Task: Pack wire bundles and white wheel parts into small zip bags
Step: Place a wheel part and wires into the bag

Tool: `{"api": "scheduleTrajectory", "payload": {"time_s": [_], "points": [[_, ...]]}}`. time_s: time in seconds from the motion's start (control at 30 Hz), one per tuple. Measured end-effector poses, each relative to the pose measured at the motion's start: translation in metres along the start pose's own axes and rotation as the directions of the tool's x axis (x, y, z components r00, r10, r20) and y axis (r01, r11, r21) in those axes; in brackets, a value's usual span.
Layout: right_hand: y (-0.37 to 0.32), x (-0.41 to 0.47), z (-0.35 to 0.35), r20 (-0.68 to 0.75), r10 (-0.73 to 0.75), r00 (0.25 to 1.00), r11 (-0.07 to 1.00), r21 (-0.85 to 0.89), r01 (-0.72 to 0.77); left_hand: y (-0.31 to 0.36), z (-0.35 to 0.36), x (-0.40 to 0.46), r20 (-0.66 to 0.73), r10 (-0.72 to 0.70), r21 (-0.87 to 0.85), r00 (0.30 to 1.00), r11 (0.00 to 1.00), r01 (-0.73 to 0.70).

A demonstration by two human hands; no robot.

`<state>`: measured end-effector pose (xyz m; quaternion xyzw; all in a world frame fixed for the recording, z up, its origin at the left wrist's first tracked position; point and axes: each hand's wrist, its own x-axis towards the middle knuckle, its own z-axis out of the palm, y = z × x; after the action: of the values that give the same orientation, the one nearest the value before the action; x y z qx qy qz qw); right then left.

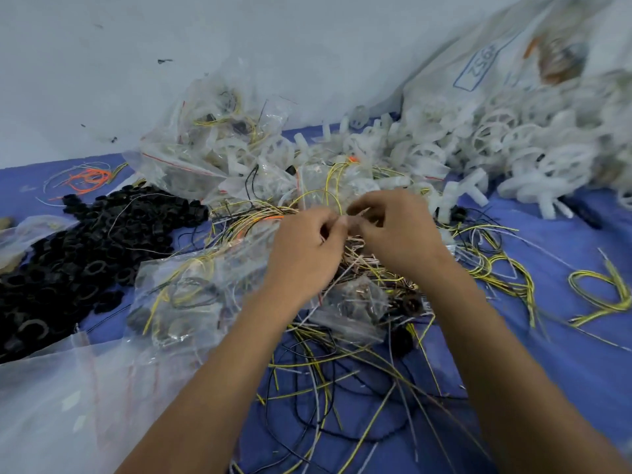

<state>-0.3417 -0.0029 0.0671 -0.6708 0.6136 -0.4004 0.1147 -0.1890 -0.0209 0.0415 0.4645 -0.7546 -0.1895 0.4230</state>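
My left hand (307,244) and my right hand (393,230) meet at the middle of the blue table, fingers curled, pinching the edge of a small clear zip bag (321,186) that holds yellow wire. The bag stands up just beyond my fingertips. Loose yellow, black and white wires (342,364) lie tangled under and in front of my hands. A heap of white wheel parts (485,155) fills the back right. Filled zip bags (212,145) are piled at the back left of my hands.
A mound of black rings (78,254) covers the left side. Empty clear bags (68,388) lie at the near left. A large white sack (513,63) leans at the back right. Orange wires (89,177) lie far left. A yellow wire loop (602,295) rests at right.
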Motion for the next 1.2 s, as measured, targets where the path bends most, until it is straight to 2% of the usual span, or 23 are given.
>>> {"api": "scheduleTrajectory", "payload": {"time_s": [0.13, 0.27, 0.4, 0.5, 0.7, 0.83, 1.03, 1.13, 1.2], "points": [[0.049, -0.003, -0.037, -0.120, 0.167, 0.979, 0.980, -0.092, -0.179, 0.028, 0.027, 0.005, 0.128, 0.091, 0.155, 0.988, 0.982, -0.111], [0.094, -0.021, -0.051, -0.331, 0.267, 0.905, 0.923, -0.183, -0.339, 0.053, 0.064, 0.013, 0.206, 0.254, 0.231, 0.945, 0.926, -0.299], [0.116, -0.031, -0.044, -0.296, 0.326, 0.898, 0.884, -0.242, -0.400, 0.053, 0.101, 0.020, 0.354, 0.239, 0.390, 0.904, 0.841, -0.375], [0.122, -0.030, -0.041, -0.311, 0.339, 0.888, 0.881, -0.227, -0.415, 0.044, 0.112, 0.025, 0.350, 0.189, 0.445, 0.918, 0.829, -0.340], [0.118, -0.030, -0.033, -0.254, 0.333, 0.908, 0.833, -0.372, -0.409, 0.031, 0.118, 0.036, 0.144, 0.078, 0.425, 0.986, 0.895, -0.133], [0.117, -0.031, -0.035, -0.300, 0.348, 0.888, 0.869, -0.254, -0.426, 0.021, 0.113, 0.046, 0.077, 0.019, 0.452, 0.997, 0.890, -0.052], [0.120, -0.033, -0.037, -0.440, 0.321, 0.839, 0.913, -0.092, -0.398, 0.025, 0.113, 0.048, 0.053, 0.028, 0.537, 0.998, 0.842, -0.052], [0.117, -0.033, -0.035, -0.401, 0.281, 0.872, 0.951, -0.006, -0.309, 0.030, 0.110, 0.047, 0.083, -0.040, 0.509, 0.996, 0.861, -0.008], [0.115, -0.032, -0.033, -0.341, 0.253, 0.905, 0.967, 0.079, -0.240, 0.033, 0.106, 0.044, 0.113, -0.080, 0.431, 0.990, 0.902, 0.024]]}}
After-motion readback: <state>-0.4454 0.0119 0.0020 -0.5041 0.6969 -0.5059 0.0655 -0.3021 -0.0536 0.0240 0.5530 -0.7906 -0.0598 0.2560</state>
